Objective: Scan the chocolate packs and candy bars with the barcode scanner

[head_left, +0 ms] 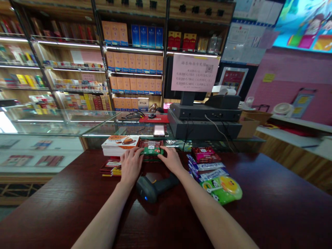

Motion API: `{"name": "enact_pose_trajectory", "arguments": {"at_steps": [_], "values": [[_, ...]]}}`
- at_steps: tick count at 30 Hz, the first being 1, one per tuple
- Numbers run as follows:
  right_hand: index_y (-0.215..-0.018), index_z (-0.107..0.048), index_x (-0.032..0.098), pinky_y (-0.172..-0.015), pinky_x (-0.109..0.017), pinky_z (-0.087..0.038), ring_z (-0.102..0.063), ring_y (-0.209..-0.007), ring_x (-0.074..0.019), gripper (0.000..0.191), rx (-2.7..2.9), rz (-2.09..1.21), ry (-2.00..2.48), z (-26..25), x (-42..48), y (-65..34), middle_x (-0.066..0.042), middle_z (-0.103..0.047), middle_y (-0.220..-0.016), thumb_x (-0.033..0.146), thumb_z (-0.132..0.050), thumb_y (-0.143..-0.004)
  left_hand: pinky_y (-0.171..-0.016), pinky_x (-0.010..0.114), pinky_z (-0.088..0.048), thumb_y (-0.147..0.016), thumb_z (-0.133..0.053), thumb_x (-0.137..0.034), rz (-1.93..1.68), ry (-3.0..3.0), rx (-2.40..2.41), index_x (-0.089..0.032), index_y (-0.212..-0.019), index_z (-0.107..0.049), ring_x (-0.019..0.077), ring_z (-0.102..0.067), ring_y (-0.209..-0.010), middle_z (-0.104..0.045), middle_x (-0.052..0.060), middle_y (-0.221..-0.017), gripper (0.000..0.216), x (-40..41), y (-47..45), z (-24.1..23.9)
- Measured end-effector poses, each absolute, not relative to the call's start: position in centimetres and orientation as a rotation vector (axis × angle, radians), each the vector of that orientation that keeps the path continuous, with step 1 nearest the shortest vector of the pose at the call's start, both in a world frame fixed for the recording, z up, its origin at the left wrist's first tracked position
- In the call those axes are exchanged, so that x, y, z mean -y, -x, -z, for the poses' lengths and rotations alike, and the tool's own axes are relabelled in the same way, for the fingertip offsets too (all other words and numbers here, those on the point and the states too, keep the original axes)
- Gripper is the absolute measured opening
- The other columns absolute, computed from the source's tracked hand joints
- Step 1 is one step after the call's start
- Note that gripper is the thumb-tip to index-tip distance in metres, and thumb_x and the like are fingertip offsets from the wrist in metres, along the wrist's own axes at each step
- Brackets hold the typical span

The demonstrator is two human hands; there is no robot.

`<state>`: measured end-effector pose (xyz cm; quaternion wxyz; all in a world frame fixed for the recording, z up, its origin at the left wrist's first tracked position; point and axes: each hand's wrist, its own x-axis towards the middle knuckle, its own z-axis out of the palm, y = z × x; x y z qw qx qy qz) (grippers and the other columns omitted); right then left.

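Note:
My left hand and my right hand grip a small green snack packet from its two ends. Fingers curl at the packet's left and right edges. It lies on a stack, with dark red packets just behind it. A white box with an orange and brown picture stands left of the stack, close behind my left hand. In front of that box lie flat red and yellow packets. A black barcode scanner with a blue light rests on the table between my forearms.
Right of my right arm lie purple-and-silver wrapped bars, a stack of dark pink packets and a green pouch with a yellow duck. A glass counter borders the dark wooden table. A cash register stands beyond, trailing cables.

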<state>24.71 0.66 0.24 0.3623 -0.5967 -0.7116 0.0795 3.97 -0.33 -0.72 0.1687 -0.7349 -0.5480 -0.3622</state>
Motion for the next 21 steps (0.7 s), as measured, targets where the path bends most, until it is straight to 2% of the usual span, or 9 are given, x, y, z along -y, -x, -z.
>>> {"name": "enact_pose_trajectory", "arguments": {"at_steps": [7, 21], "values": [[-0.13, -0.065, 0.023, -0.105, -0.043, -0.041, -0.053, -0.123, -0.0277, 0.042, 1.84, -0.179, 1.511, 0.1, -1.3, -24.3, -0.005, -0.063, -0.138, 0.033, -0.066, -0.088, -0.097, 0.047, -0.037, -0.097, -0.049, -0.021, 1.013, 2.17, 1.529, -0.026, -0.123, -0.065, 0.0285, -0.056, -0.111, -0.073, 0.004, -0.119, 0.031, 0.7, -3.7, 0.5], [-0.134, -0.062, 0.024, -0.106, -0.043, -0.042, -0.053, -0.126, -0.0274, 0.044, 1.855, -0.177, 1.535, 0.2, -1.9, -24.0, -0.005, -0.06, -0.142, 0.034, -0.064, -0.091, -0.099, 0.047, -0.037, -0.095, -0.047, -0.018, 1.027, 2.179, 1.562, -0.024, -0.126, -0.063, 0.0285, -0.057, -0.113, -0.074, 0.006, -0.114, 0.035, 0.4, -3.3, 0.7]]}}
